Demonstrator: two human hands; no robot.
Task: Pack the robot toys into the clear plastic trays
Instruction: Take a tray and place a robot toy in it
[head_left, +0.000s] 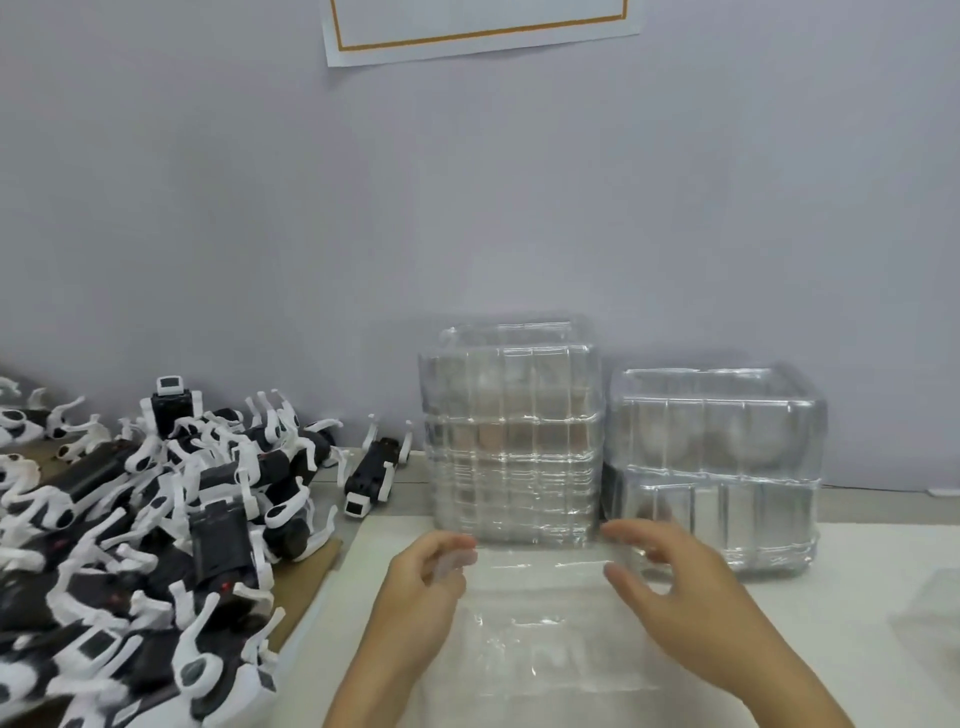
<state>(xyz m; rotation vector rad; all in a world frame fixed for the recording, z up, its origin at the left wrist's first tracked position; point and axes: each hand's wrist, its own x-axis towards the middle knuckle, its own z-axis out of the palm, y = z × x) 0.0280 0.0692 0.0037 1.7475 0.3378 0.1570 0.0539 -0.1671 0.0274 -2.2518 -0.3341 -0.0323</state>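
Observation:
A single clear plastic tray (540, 623) lies flat on the white table in front of me. My left hand (421, 592) pinches its far left corner with curled fingers. My right hand (675, 587) holds the far right corner between thumb and fingers. A heap of black-and-white robot toys (156, 519) fills the left side on a sheet of cardboard. One robot toy (371, 475) lies apart from the heap, near the tray stacks.
Two stacks of clear trays stand behind my hands, a tall stack (511, 441) in the middle and a lower stack (717, 467) to its right. Another clear piece (935, 608) shows at the right edge. A grey wall (467, 208) closes the back.

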